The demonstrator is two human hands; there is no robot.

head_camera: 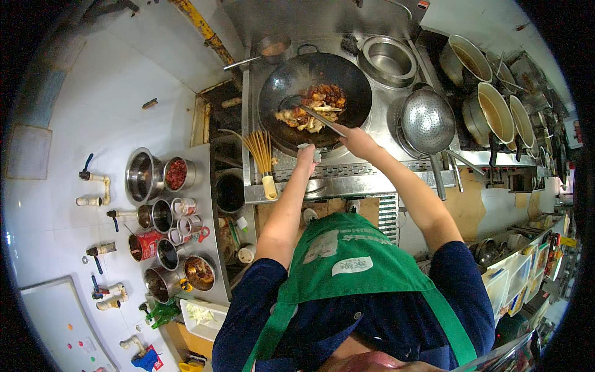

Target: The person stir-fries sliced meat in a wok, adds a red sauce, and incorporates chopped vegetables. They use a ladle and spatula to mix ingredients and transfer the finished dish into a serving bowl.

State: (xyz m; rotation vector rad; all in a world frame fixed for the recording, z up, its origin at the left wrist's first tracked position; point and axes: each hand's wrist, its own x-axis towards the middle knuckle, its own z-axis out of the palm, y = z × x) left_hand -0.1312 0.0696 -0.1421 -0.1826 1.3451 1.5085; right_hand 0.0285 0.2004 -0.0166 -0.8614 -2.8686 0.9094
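Observation:
A large black wok [283,83] sits on the steel range, and browned, saucy food pieces [320,107] lie in its middle. My right hand [360,142] grips the handle of a metal ladle [320,118], whose dark bowl rests at the left side of the food. At the wok's near rim, my left hand [307,157] holds a pale folded cloth [317,152] against the wok's near handle, which it partly hides. Faint steam hangs over the wok.
A bamboo wok brush [260,151] stands left of the wok. To the right, a perforated strainer [427,122] lies over a round opening, below a steel pot [388,60]. Pots of liquid [495,111] line the far right. Seasoning containers [162,216] crowd the left counter, near a white tray [204,325].

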